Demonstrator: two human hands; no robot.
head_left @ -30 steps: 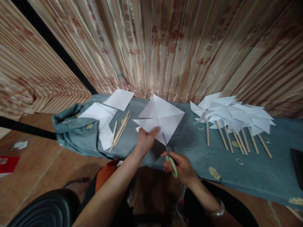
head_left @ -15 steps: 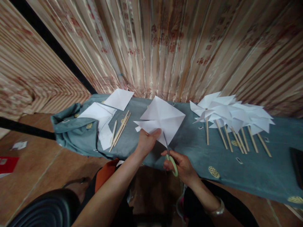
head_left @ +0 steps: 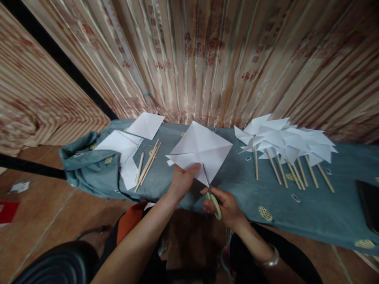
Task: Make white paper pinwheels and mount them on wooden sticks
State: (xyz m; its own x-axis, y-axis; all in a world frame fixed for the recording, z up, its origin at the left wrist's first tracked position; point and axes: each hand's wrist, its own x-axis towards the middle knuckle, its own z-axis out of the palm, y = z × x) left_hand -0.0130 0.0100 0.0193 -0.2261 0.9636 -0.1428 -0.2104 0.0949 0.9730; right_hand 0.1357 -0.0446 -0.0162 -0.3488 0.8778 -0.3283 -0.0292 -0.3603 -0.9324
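A square sheet of white paper [head_left: 207, 146] with crossing creases is pinched by my left hand [head_left: 184, 178] at its near left side, thumb on top. One slit runs in from its left corner. My right hand [head_left: 224, 206] grips light green-handled scissors [head_left: 216, 207], fingers in the loops. Their blades lie at the sheet's near corner, pointing toward its middle, with one blade showing on top of the paper. The other blade is hidden. A small white scrap sticks out beyond the sheet's left edge.
Finished paper pinwheels [head_left: 284, 138] on wooden sticks lie at the right of the blue-grey cloth [head_left: 237, 197]. To the left are loose sticks [head_left: 148, 165], a white pencil-like stick [head_left: 140, 167], a folded paper pile [head_left: 118, 144] and a separate sheet [head_left: 146, 125]. A dark flat object [head_left: 367, 205] rests far right.
The view has shifted slightly, so the surroundings sit a little further left. Both hands keep their hold, and the slit on the sheet's left looks narrower.
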